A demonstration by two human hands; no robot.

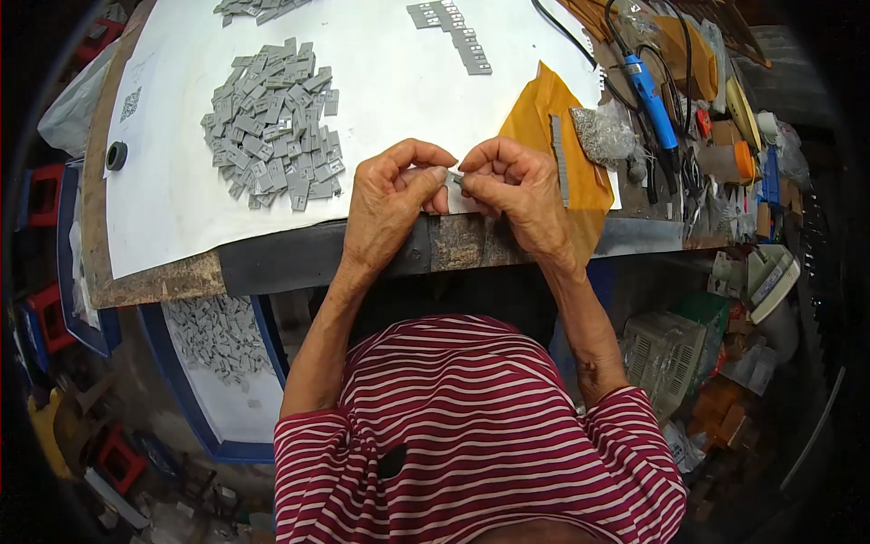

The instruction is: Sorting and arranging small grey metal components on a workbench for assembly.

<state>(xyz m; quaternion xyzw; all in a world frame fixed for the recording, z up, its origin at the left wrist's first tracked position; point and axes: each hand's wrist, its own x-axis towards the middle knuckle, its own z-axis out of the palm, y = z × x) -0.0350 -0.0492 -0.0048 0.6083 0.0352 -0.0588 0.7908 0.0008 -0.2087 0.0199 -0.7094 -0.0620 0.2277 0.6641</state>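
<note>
My left hand (391,201) and my right hand (518,189) meet at the table's front edge, fingertips pinched together on a small grey plastic piece (452,178). Most of that piece is hidden by my fingers. A big pile of the same small grey plastic pieces (274,125) lies on the white sheet (181,199) to the left of my left hand. A row of joined grey pieces (453,32) lies at the far middle of the sheet.
An orange-yellow bag (544,118) lies under my right hand, with a clear bag of small metal parts (601,134) on it. A blue-handled tool (651,91) and cluttered items sit at right. Below the table, a blue-rimmed tray (222,363) holds more grey pieces.
</note>
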